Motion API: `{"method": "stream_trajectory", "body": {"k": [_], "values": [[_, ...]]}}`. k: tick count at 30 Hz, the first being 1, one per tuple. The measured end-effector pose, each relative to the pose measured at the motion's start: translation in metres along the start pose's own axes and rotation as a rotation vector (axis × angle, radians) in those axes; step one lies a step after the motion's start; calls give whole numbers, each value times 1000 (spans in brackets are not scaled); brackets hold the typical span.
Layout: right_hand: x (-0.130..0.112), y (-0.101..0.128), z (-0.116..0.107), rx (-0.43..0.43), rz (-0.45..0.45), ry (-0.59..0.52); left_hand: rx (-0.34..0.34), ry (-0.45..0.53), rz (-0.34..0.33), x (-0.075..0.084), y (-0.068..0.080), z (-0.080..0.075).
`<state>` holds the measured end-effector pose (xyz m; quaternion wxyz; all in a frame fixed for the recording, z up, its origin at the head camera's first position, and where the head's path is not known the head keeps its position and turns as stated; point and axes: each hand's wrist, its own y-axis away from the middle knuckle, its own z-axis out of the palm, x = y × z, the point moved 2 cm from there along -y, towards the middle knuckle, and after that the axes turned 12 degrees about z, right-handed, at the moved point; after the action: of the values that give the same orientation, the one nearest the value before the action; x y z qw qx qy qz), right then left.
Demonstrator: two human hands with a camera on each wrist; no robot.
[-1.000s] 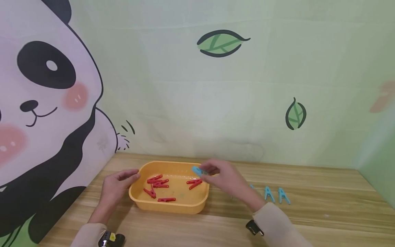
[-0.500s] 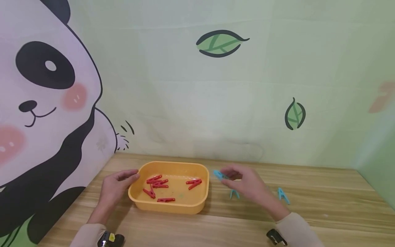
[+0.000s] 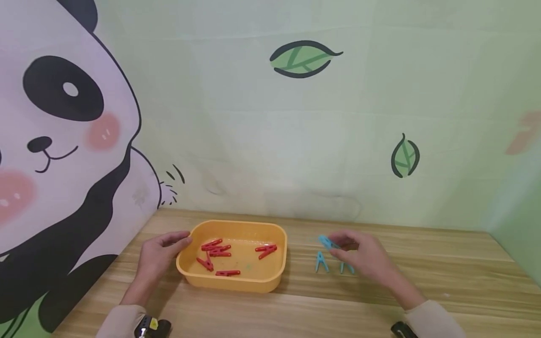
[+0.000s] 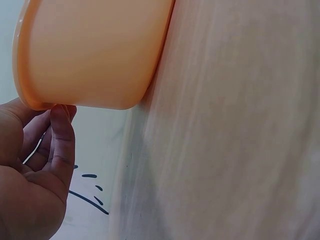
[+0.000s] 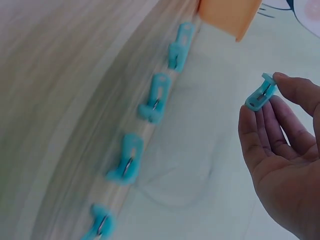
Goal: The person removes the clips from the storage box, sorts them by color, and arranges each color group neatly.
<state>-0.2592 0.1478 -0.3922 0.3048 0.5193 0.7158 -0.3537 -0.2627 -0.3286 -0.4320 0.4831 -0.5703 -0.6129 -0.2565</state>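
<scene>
No readable text, labels, brands or numbers in any view. The pale green wall backdrop (image 3: 296, 141) carries only drawings: a cartoon panda (image 3: 55, 141) and green leaves (image 3: 303, 58). The orange plastic tub (image 3: 270, 279) and blue plastic clothespins (image 3: 321, 262) are unmarked.

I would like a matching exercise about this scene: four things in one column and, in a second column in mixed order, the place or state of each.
Things:
1. red clothespins
2. blue clothespin
3. left hand
4. row of blue clothespins

Places or states:
A. pinched in the fingertips of the right hand, above the table
B. lying inside the orange tub
C. lying on the wooden table, to the right of the tub
D. resting against the left end of the tub

Pairs: 1-B, 2-A, 3-D, 4-C
</scene>
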Motion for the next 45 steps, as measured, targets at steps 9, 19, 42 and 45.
{"method": "stream_trajectory", "body": {"k": [9,19,42,45], "values": [[20,6,-20,65,41,68,5,0,5,1,0,1],[42,18,-48,99,122,120,-3,4,10,1,0,1],[85,26,-107,100,321,306,-7,11,-3,1,1,0],[90,26,-109,78,346,317,-7,14,-8,0,1,0]]}}
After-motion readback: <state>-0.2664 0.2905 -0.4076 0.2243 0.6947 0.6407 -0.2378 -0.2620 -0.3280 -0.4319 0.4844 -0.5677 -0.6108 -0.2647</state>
